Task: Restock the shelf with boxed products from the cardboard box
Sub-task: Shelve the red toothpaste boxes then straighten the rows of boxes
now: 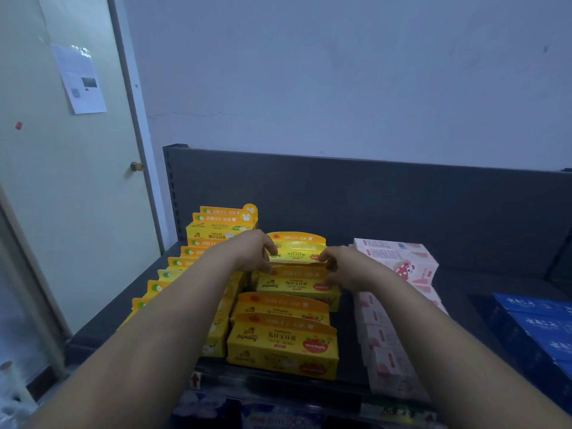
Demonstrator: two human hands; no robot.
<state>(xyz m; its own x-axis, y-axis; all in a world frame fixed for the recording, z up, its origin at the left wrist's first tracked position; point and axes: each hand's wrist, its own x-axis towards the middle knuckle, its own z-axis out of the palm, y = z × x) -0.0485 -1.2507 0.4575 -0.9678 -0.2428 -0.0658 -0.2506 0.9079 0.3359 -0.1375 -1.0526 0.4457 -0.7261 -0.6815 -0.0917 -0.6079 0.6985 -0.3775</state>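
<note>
Presently, we judge the placing step to be in hand. The left hand (255, 252) and right hand (340, 267) each pinch one end of a yellow strawberry toothpaste box (294, 255) with curled fingers. It sits at the back of the middle row on the dark shelf (464, 280), between the green-marked yellow row (198, 252) and the pink boxes (399, 261). Its long axis runs left to right, parallel to the shelf front, with the printed face towards us and the arched tab up. The next move calls for squaring it against the row and letting go. The cardboard box is out of view.
</note>
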